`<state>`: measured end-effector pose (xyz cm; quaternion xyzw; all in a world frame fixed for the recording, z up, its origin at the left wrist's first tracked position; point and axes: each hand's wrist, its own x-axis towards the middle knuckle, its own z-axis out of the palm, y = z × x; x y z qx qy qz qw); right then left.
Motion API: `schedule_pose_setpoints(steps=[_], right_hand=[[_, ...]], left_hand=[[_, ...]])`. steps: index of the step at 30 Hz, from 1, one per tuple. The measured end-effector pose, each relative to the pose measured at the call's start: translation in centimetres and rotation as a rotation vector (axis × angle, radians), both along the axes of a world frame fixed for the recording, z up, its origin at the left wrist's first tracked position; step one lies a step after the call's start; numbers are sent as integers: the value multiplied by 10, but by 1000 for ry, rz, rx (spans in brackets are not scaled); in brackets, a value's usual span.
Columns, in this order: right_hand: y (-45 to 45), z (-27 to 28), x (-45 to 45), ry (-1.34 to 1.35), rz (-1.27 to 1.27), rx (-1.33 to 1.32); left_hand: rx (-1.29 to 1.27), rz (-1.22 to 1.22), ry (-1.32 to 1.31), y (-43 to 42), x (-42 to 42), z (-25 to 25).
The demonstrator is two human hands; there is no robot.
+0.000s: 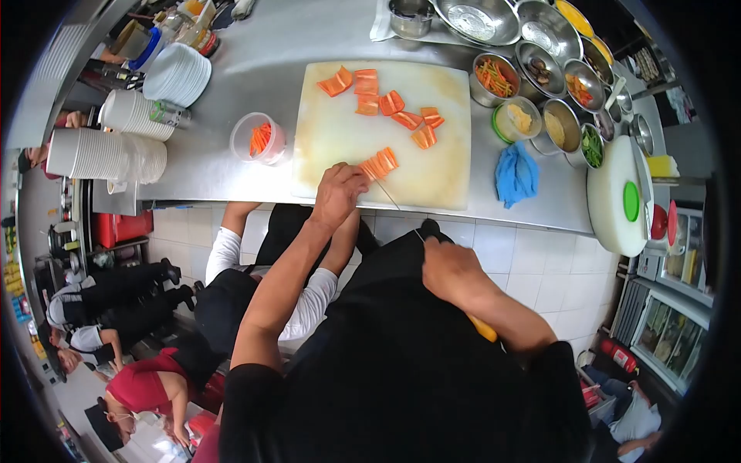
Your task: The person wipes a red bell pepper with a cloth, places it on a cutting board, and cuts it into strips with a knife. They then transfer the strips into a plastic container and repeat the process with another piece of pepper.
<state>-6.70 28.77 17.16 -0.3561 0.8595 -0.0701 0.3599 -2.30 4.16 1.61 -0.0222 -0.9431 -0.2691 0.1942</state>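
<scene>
Orange-red pepper pieces (366,104), streaked with paler ribs, stood out sharply against the white cutting board (440,174), which had a yellowish tinge. The sliced pepper strips (378,163) were a brighter orange. I noticed a yellow handle (483,329), a vivid blue cloth (517,176) and lime green on the round white container (610,193). The counter (247,81) was silvery grey, the stacked plates (177,75) white. Below, a black cap (224,309) and white sleeve (225,251) showed over pale floor tiles (525,297) lined in grey; across the room, one worker's shirt (147,382) was deep red.
</scene>
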Motion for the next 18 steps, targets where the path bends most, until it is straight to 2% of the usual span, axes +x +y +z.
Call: schedule_pose_setpoints(steps=[2,3,6,9,14,16,17,18], right_hand=[[3,19,2,-73,-18,175],[2,15,3,-76,-23,174],[-11,-13,-1,29,27,-78],[-42,-37,-8,62,37,-40],[-6,-3,4,-9,15,9],[-1,15,6,-65,-33,160],[-1,11,7,-65,-40,160],[-2,2,6,-19,-18,47]], left_hand=[[-26,21,15,2,7,-1],[-13,29,-2,2,6,-3],[16,8,-11,0,1,-3],[34,-19,-22,-2,1,-2],[87,-5,3,-5,1,-4],[103,9,-7,-3,3,-3],[103,2,-7,-3,3,-4],[105,3,-8,-4,3,-6]])
